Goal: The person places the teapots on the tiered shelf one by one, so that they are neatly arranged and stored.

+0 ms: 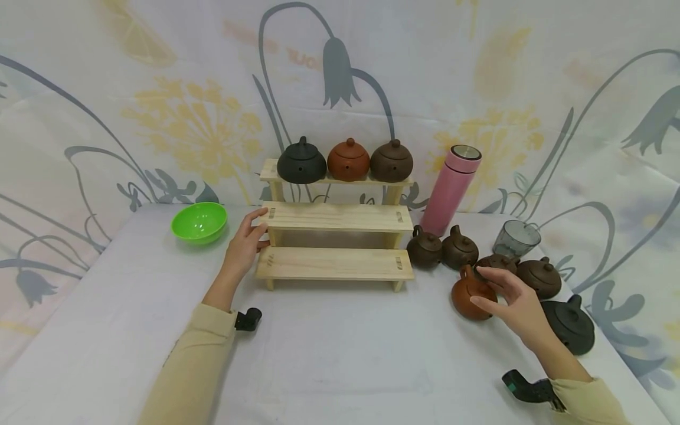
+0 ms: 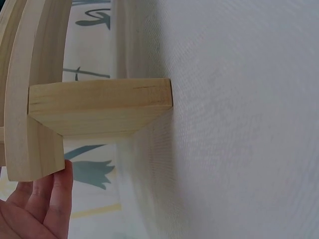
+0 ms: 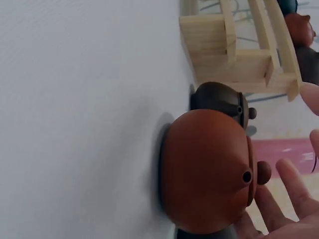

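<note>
A pale cloth printed with grey bellflowers and yellow blooms [image 1: 193, 130] is hanging behind the counter [image 1: 340, 354], which is wearing a white cover. Towards the middle of its back edge, a three-tiered, pale wooden stand [image 1: 334, 215] is standing upright. Two beige-sleeved arms [image 1: 191, 354] are reaching in from the near side. The person's left hand [image 1: 241, 248] is grasping the left end of the stand's middle tier, its fingers bending around the board. The right hand [image 1: 517, 304] is hovering about a round, orange-brown teapot [image 1: 467, 298] near the counter's right edge; those fingers are spreading loosely, released, and I cannot tell whether they are touching it. That teapot is sitting upright on the white cover, its spout facing the near side.

Behind it, a tall pink cylindrical bottle with a silvery top [image 1: 448, 192] is standing near the back edge. A shiny, bright green round bowl [image 1: 199, 233] is resting near the back left corner. A squat black teapot [image 1: 569, 327] is sitting just beside the right edge, and a dark brown, round-bellied one [image 1: 539, 278] is sitting behind it. On the stand's top tier, a black teapot [image 1: 301, 165], a reddish-brown teapot [image 1: 347, 162] and a dark brown teapot [image 1: 391, 163] are lining up left to right. A clear glass tumbler [image 1: 515, 239] is standing beyond a partly hidden brown teapot [image 1: 498, 262], while two small dark brown teapots [image 1: 460, 251] are sitting in front of the bottle.
</note>
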Action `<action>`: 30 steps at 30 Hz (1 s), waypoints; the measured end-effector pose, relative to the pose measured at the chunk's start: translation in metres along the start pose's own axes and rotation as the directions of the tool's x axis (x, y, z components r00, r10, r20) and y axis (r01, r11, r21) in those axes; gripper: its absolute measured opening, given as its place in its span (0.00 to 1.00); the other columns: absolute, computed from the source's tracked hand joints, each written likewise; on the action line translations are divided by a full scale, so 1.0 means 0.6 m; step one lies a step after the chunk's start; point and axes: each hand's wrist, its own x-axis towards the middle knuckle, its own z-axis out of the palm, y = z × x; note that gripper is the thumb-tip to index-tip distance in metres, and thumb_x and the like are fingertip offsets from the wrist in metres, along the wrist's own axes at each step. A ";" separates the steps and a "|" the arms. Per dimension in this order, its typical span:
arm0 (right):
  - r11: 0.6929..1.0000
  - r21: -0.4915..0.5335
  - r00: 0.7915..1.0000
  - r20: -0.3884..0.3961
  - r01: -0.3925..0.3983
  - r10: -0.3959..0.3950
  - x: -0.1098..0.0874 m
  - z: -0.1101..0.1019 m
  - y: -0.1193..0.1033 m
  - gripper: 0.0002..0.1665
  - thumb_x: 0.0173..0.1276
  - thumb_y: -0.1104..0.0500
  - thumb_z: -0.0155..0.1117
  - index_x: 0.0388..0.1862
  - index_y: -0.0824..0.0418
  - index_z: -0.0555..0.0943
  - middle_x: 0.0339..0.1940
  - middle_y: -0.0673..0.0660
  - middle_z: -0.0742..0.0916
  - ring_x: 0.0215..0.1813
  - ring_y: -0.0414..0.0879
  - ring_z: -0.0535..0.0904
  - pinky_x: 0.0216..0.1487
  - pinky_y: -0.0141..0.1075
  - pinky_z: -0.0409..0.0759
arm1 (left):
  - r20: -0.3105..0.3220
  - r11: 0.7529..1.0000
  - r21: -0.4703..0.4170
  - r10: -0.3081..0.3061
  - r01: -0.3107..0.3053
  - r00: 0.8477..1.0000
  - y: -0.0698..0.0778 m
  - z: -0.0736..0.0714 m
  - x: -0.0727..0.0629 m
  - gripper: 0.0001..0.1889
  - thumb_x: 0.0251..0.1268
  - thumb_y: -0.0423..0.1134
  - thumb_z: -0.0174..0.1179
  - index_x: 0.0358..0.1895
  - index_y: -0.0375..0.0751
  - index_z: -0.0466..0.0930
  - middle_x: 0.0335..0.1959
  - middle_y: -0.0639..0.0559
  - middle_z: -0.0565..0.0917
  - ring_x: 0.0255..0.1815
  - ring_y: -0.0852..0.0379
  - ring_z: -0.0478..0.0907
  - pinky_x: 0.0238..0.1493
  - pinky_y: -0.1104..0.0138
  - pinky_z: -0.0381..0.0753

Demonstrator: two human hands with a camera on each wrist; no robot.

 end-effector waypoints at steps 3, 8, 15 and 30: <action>0.994 -0.058 0.995 0.021 -0.093 0.094 -0.005 -0.003 0.008 0.32 0.58 0.61 0.70 0.60 0.66 0.70 0.54 0.48 0.76 0.53 0.29 0.68 0.51 0.23 0.71 | 0.003 1.000 0.004 -0.004 0.004 1.000 0.000 0.001 0.000 0.23 0.75 0.50 0.39 0.70 0.56 0.56 0.61 0.37 0.69 0.54 0.37 0.74 0.59 0.53 0.69; 0.976 -0.094 0.975 0.091 -0.195 0.203 -0.007 -0.007 0.017 0.35 0.59 0.56 0.70 0.63 0.64 0.68 0.60 0.57 0.69 0.56 0.35 0.63 0.47 0.25 0.73 | 0.001 1.000 0.010 -0.001 0.001 1.000 0.001 0.001 -0.002 0.23 0.75 0.50 0.39 0.70 0.56 0.56 0.60 0.36 0.69 0.54 0.37 0.74 0.59 0.52 0.69; 0.989 0.010 0.977 0.161 -0.147 0.143 -0.007 0.007 0.024 0.35 0.55 0.61 0.72 0.61 0.66 0.70 0.58 0.54 0.71 0.57 0.35 0.62 0.57 0.52 0.66 | 0.003 0.999 0.043 -0.002 0.002 1.000 0.001 -0.003 -0.005 0.24 0.74 0.51 0.38 0.71 0.57 0.55 0.60 0.37 0.69 0.53 0.37 0.74 0.58 0.51 0.69; 0.961 -0.130 0.936 0.228 -0.244 0.268 0.022 0.038 0.006 0.48 0.48 0.53 0.77 0.66 0.60 0.64 0.65 0.69 0.61 0.60 0.65 0.60 0.52 0.58 0.68 | 0.002 1.000 0.020 0.009 -0.009 1.000 0.003 0.000 -0.003 0.24 0.74 0.50 0.39 0.70 0.56 0.56 0.60 0.36 0.69 0.53 0.36 0.74 0.58 0.52 0.69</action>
